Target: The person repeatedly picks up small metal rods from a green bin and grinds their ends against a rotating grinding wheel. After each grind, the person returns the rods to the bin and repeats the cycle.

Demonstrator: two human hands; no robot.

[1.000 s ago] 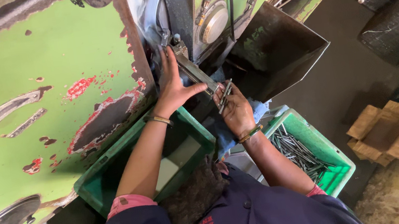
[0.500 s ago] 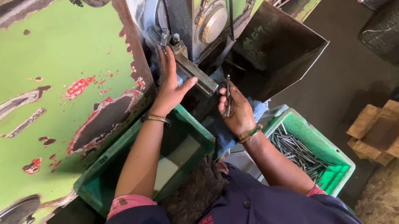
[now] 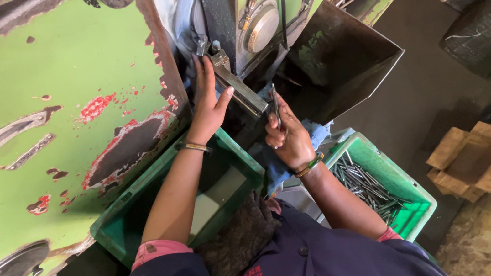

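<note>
My left hand rests flat against the green machine, fingers spread beside a slanted metal bar. My right hand is closed around a thin metal rod, holding it upright just right of that bar, in front of the dark metal chute. Both wrists wear bangles. A blue cloth lies under my right wrist.
A green crate sits below my left arm, mostly empty. Another green crate at the right holds several metal rods. A cardboard box lies on the floor at the right, with wire mesh behind it.
My right hand has turned the rod from tilted to nearly upright and shifted slightly. My left hand has slid a little up along the machine.
</note>
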